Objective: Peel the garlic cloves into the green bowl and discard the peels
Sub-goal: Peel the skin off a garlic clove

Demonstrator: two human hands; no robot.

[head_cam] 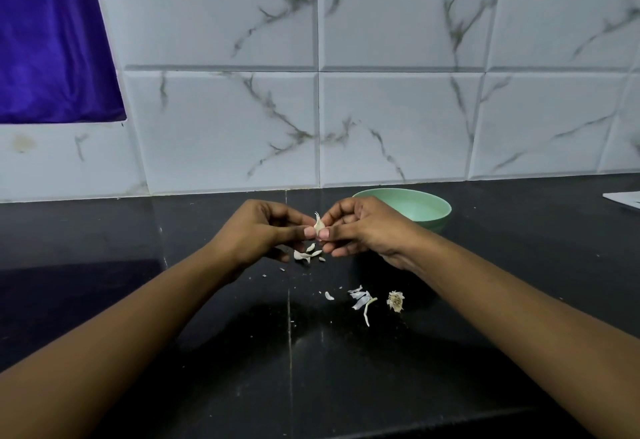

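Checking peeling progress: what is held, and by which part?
A garlic clove, pinched at its lower end by left hand and right hand; its tip pokes up.

Marble-veined wall tiles (401, 126), black counter (242, 352).

Garlic clove (318, 225): I see it only in part, as the fingertips of my left hand (258, 230) and right hand (363, 227) cover its lower end; how much skin is on it I cannot tell. Green bowl (429, 208): near left rim hidden behind the right hand, floor out of sight. Flat white object (623, 198): cut off by the right edge. Specks (282, 269) on the surface (207, 352): too small to identify.
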